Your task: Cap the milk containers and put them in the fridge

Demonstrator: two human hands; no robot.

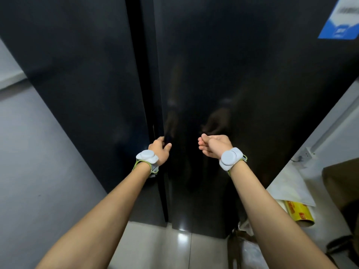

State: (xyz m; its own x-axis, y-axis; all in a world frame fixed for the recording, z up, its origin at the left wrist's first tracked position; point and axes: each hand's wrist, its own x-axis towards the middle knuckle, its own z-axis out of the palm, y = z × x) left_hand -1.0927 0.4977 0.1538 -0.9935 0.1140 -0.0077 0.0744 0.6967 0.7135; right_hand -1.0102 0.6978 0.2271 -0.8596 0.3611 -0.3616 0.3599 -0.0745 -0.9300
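A tall black two-door fridge (223, 78) fills the view, both doors closed or nearly so, with a dark gap (143, 74) between them. My left hand (159, 149) grips the inner edge of the right door at the gap, fingers curled around it. My right hand (212, 145) hovers just in front of the right door, fingers loosely curled and holding nothing. Both wrists wear grey sensor bands. No milk container is in view.
A grey wall (38, 152) stands close on the left. On the right, a counter (287, 183) holds white paper, a yellow wrap roll (299, 212) and a brown bag (342, 187). Glossy floor tiles (174, 247) lie below. A blue-and-white sticker (340, 18) sits on the fridge's upper right.
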